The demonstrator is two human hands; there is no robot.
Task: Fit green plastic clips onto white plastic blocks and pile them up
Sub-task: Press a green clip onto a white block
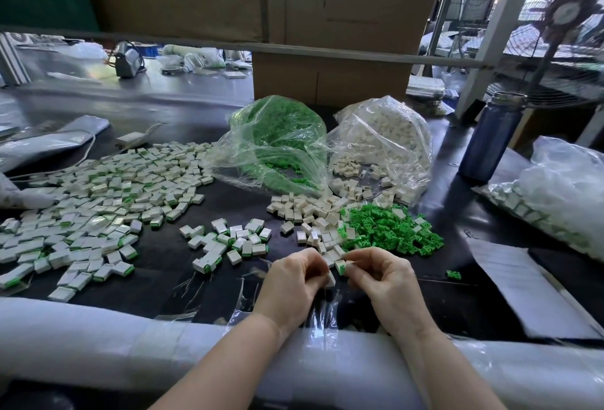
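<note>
My left hand (292, 282) pinches a white block (330, 279) near the table's front edge. Right beside it, my right hand (382, 279) holds a white block with a green clip (341, 267) at its fingertips, and the two pieces almost touch. Just beyond my hands lie a loose heap of white blocks (310, 213) and a heap of green clips (389, 229). A small group of fitted blocks (228, 241) lies to the left. A wide pile of fitted blocks (98, 200) covers the table's left side.
An open bag of green clips (277, 148) and an open bag of white blocks (382, 144) stand behind the heaps. A blue bottle (490, 138) stands at right, with another bag of parts (555, 200) and a paper sheet (523, 292). A single green clip (453, 275) lies apart. Cardboard boxes (330, 79) stand at the back.
</note>
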